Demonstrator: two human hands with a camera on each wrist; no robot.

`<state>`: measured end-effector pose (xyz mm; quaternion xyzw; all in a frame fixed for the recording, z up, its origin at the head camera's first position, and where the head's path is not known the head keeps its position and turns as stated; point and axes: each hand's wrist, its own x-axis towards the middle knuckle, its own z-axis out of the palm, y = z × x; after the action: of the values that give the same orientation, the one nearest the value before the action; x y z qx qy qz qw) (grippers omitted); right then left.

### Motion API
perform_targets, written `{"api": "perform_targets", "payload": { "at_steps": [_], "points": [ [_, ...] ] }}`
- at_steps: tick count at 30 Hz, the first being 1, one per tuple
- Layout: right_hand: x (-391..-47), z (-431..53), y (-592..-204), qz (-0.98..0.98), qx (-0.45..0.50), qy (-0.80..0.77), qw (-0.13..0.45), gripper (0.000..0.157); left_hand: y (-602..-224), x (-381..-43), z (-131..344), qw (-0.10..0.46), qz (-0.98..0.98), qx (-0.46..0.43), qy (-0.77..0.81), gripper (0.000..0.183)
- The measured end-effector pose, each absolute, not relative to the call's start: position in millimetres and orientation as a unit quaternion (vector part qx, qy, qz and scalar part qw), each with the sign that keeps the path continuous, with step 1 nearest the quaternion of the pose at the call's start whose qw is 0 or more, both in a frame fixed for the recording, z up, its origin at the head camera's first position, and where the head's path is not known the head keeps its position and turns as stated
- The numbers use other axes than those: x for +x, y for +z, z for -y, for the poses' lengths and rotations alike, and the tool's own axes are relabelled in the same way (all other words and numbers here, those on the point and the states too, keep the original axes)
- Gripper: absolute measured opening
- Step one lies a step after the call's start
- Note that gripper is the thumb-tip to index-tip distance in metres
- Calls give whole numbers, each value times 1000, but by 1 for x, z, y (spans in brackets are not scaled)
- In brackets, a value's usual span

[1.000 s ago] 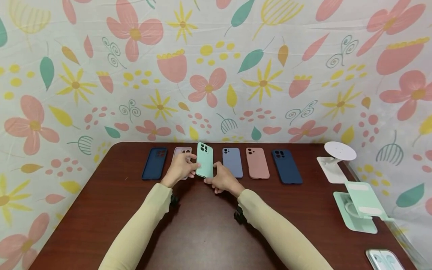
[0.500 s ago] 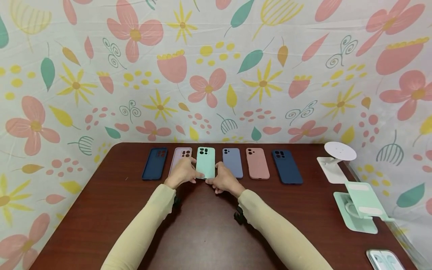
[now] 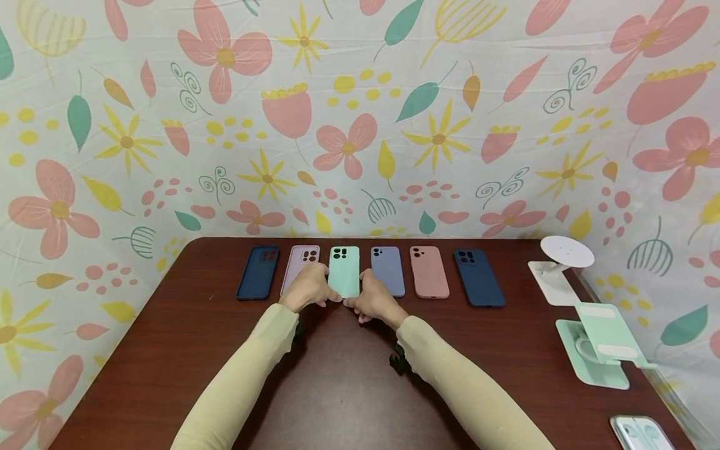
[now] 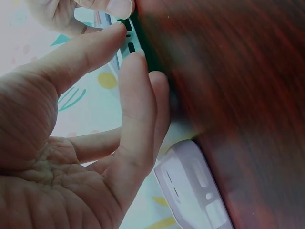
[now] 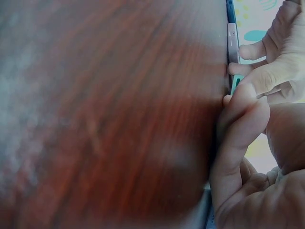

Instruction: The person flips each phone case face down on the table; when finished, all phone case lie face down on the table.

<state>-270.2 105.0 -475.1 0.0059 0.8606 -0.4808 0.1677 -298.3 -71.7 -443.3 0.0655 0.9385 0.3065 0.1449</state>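
A mint-green phone case [image 3: 344, 270] lies back side up on the table, in a row with other cases. My left hand [image 3: 308, 285] holds its lower left corner, thumb at the bottom edge and fingers along the left side. In the left wrist view, the thumb and index fingertips of that hand [image 4: 81, 119] meet the slotted end of the case [image 4: 132, 46]. At the lower right corner, my right hand [image 3: 374, 297] grips with thumb below and index finger along the side. The left forearm and hand partly cover a lavender case [image 3: 294, 264].
Left of these lies a dark blue case [image 3: 256, 275]. To the right are a periwinkle case [image 3: 387, 272], a pink case [image 3: 430, 274] and another dark blue case [image 3: 479, 278]. White [image 3: 554, 284] and mint [image 3: 599, 359] stands and boxed earphones [image 3: 641, 432] line the right edge.
The mint-green case, tilted up in my left hand a second ago, now lies flat and straight in the row. My left thumb has slid from its face to its bottom edge; the right hand barely moved.
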Motion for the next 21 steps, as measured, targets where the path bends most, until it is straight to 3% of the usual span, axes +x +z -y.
{"api": "perform_targets", "payload": {
  "at_steps": [3, 11, 15, 18, 21],
  "points": [
    [-270, -105, -474, -859, 5, -483, 168, 75, -442, -298, 71, 150, -940, 61, 301, 68],
    [-269, -104, -476, -856, 7, -490, 165, 73, -446, -302, 73, 157, -941, 66, 294, 72],
    [-270, -104, -476, -856, 12, -489, 168, 74, -477, -326, 80, 166, -939, 82, 289, 80],
    [-270, -104, -476, -856, 13, -489, 170, 77, -485, -332, 80, 167, -939, 82, 290, 77],
    [-270, -105, -475, -857, 12, -487, 171, 81, -468, -316, 80, 157, -935, 81, 306, 72]
  ]
}}
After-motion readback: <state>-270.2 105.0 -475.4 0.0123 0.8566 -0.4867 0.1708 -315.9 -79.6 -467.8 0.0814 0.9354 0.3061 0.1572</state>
